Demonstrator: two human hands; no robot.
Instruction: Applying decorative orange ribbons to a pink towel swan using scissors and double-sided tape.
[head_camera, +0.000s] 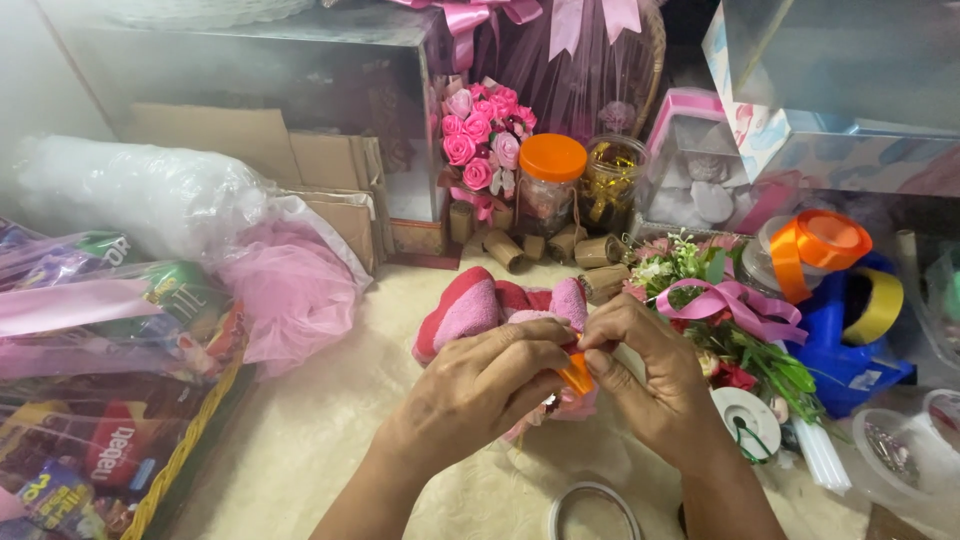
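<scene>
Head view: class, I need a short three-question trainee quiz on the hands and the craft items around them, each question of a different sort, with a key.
1. True or false: both hands pinch the orange ribbon.
2. What colour is the jar lid? A green, B orange, C blue.
3. Fill in: the pink bow sits on a bunch of ____.

Key
1. True: left hand and right hand meet on it.
2. B.
3. Flowers.
</scene>
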